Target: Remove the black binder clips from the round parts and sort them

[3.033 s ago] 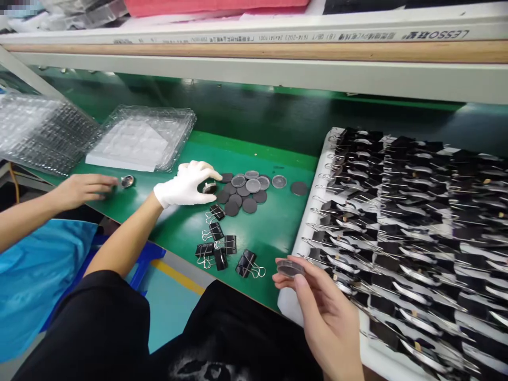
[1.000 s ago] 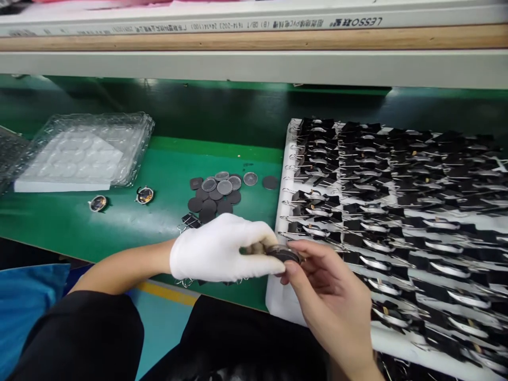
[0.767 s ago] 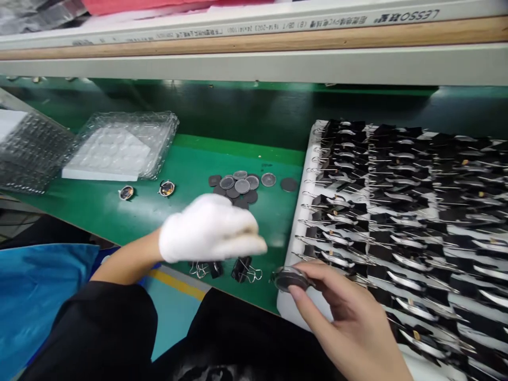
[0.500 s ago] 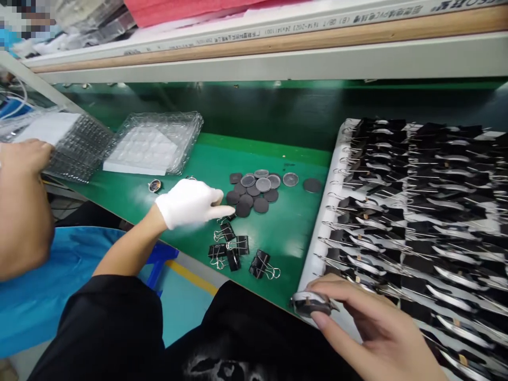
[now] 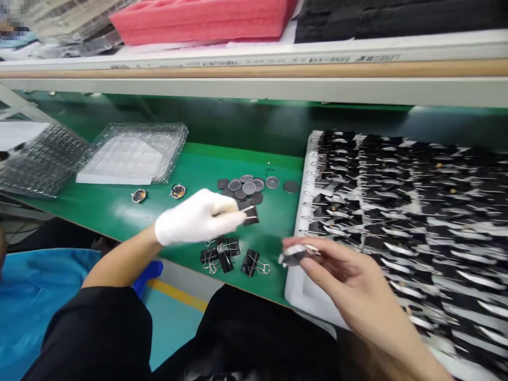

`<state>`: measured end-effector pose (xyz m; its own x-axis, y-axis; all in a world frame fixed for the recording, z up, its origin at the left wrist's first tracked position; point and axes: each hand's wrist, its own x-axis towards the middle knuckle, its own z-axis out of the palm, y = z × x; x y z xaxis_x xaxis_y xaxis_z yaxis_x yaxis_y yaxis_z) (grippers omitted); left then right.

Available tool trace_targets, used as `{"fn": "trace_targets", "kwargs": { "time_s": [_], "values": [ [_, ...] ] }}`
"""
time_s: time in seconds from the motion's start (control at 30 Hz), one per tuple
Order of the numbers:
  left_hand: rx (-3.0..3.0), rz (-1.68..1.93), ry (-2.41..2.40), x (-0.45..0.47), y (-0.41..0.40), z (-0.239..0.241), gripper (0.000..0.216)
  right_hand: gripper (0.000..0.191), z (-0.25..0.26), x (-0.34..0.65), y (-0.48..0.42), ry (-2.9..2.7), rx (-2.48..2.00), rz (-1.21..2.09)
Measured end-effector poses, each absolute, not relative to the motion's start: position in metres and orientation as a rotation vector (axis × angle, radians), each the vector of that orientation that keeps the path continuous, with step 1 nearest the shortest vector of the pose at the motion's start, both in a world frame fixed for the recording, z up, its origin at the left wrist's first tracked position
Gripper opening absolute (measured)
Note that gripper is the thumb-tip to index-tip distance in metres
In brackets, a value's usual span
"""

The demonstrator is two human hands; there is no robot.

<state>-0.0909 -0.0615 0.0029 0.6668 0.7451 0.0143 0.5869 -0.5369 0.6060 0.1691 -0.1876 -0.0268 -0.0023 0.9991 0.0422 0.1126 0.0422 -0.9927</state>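
1. My left grip (image 5: 200,218), a white-gloved hand, is pinched narrow on one black binder clip (image 5: 250,213), held up over the tabletop (image 5: 275,227) near the disc pile. From my end I cannot tell whether the clip's mouth is spread; it is blurred.

2. My right grip (image 5: 351,275), bare, holds a round watch-like piece (image 5: 294,255) between thumb and fingers, in the air by the near left corner of the white tray (image 5: 296,288). That piece has no clip on it, and the held clip is well apart from it.

3. Done, as I judge it: the white tray is packed with rows of clipped pieces (image 5: 397,248), black clip bodies and wire handles with pale curved metal between them. They overlap too much for me to count.

4. In hand: the one piece and the one clip, each in its own grip and not joined, so I put this unit partway along.

5. Left, by my reading: two more watch-like pieces, one farther left (image 5: 138,196) and one nearer the glove (image 5: 178,191), lie unclipped. A small group of clips (image 5: 225,260) sits below the glove, with a separate clip (image 5: 250,263) just to its right. Dark and grey discs (image 5: 249,188) lie loosely piled behind the held clip.
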Motion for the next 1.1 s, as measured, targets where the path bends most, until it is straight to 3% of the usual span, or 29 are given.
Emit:
{"fn": "trace_targets", "kwargs": {
  "time_s": [0.1, 0.23, 0.33, 0.53, 0.7, 0.93, 1.1],
  "values": [
    [2.594, 0.574, 0.644, -0.054, -0.069, 0.008, 0.043, 0.016, -0.029, 0.164, -0.178, -1.253, -1.117, 1.108],
    [2.546, 0.625, 0.334, -0.03, -0.057, 0.007, 0.04, 0.023, -0.029, 0.177, -0.18, -1.208, -1.056, 1.006],
    [2.417, 0.701, 0.497, -0.023, -0.047, 0.0, 0.042, 0.023, -0.027, 0.184, -0.184, -1.194, -1.045, 0.943],
    [2.11, 0.258, 0.643, -0.012, -0.055, -0.014, 0.049, 0.024, -0.025, 0.178, -0.177, -1.207, -1.093, 0.928],
    [2.039, 0.296, 0.735, -0.013, -0.057, -0.012, 0.053, 0.03, -0.022, 0.174, -0.169, -1.255, -1.144, 0.88],
    [2.138, 0.355, 0.741, -0.016, -0.056, -0.009, 0.061, 0.023, -0.024, 0.183, -0.168, -1.279, -1.221, 0.935],
    [2.245, 0.414, 0.697, -0.018, -0.051, -0.01, 0.054, 0.015, -0.021, 0.187, -0.16, -0.923, -1.206, 1.088]
  ]
}}
